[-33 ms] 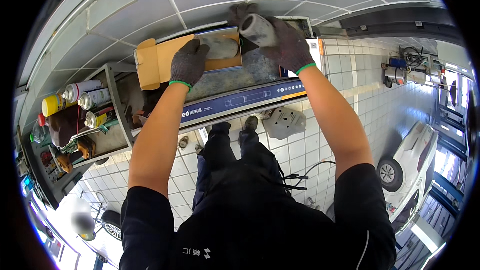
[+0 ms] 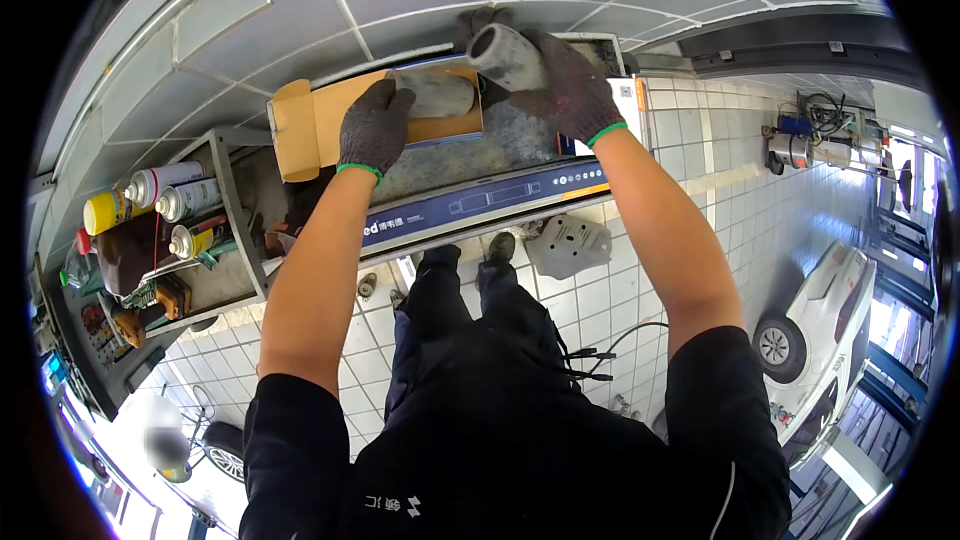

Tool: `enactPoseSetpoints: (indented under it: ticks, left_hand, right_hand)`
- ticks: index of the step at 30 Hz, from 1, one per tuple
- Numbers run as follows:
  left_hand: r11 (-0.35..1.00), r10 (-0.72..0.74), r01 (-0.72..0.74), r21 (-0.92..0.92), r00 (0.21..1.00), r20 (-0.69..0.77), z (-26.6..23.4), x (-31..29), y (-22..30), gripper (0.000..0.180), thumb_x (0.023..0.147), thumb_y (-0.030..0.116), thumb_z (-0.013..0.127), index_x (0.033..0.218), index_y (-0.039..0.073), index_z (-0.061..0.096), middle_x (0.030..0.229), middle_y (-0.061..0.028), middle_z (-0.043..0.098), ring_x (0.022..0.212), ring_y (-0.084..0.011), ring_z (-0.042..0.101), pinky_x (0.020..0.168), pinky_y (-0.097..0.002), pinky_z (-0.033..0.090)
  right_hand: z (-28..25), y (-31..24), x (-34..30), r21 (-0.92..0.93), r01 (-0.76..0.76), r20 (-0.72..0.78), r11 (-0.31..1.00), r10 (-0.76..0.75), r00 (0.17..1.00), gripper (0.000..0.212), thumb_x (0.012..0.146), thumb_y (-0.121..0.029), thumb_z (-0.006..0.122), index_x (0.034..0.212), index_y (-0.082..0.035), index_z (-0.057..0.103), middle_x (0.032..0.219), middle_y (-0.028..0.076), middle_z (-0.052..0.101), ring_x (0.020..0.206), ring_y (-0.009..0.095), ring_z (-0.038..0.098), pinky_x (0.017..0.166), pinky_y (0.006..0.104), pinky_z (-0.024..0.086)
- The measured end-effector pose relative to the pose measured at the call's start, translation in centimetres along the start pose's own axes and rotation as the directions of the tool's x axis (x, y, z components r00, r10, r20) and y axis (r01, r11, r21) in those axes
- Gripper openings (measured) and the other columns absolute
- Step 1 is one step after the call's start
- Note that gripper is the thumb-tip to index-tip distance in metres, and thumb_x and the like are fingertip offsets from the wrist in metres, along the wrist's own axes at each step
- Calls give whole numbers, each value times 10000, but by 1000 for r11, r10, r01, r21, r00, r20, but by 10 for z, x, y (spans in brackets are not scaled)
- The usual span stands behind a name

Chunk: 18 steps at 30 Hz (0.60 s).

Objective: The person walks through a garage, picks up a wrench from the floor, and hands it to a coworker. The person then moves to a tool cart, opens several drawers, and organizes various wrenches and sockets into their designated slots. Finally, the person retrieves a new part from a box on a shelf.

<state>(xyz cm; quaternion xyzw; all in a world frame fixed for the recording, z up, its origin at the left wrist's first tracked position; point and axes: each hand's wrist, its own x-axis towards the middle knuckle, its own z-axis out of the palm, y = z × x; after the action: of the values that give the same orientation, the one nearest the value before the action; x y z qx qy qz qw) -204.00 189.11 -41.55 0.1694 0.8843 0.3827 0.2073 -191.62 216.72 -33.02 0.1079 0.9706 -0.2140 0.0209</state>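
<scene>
My right hand (image 2: 572,90), in a dark knitted glove with a green cuff, is closed round a hollow grey cylinder (image 2: 508,58). The cylinder is scuffed and tilted, its open end facing up and left. A second grey cylinder (image 2: 440,93) lies along an open cardboard box (image 2: 335,120). At this cylinder's left end my left hand (image 2: 375,127), gloved alike, is closed, thumb against it; its other fingers are partly hidden. Just behind the raised cylinder is a dark glove-like thing (image 2: 480,22), partly covered.
A long dark blue box (image 2: 470,202) runs along the bench's near edge. Spray cans (image 2: 165,180) lie on the shelf at left. On the tiled floor sits a grey plastic part (image 2: 570,247) near my feet. A white car (image 2: 825,310) stands far right.
My right hand has shifted slightly left with its cylinder, whose open end has turned a little further left. My left hand is almost unmoved.
</scene>
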Motion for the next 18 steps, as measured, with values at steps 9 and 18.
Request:
enactPoseSetpoints:
  ticks: [9, 18]
  left_hand:
    - [948, 221, -260, 182, 952, 211, 24, 12, 5, 493, 1041, 378, 563, 1455, 124, 648, 1405, -204, 683, 1311, -386, 636, 1122, -466, 496]
    - [802, 358, -438, 406, 897, 259, 49, 5, -38, 444, 970, 163, 649, 1405, 75, 650, 1462, -245, 611, 1247, -441, 649, 1086, -501, 524]
  right_hand:
    - [81, 21, 17, 609, -263, 180, 748, 192, 965, 858, 851, -321, 824, 1558, -10, 448, 1376, 205, 670, 1273, 325, 647, 1063, 430, 519]
    - [99, -13, 5, 486, -328, 148, 810, 293, 945, 832, 825, -434, 820, 1531, -129, 501, 1406, 231, 655, 1301, 411, 637, 1092, 475, 511]
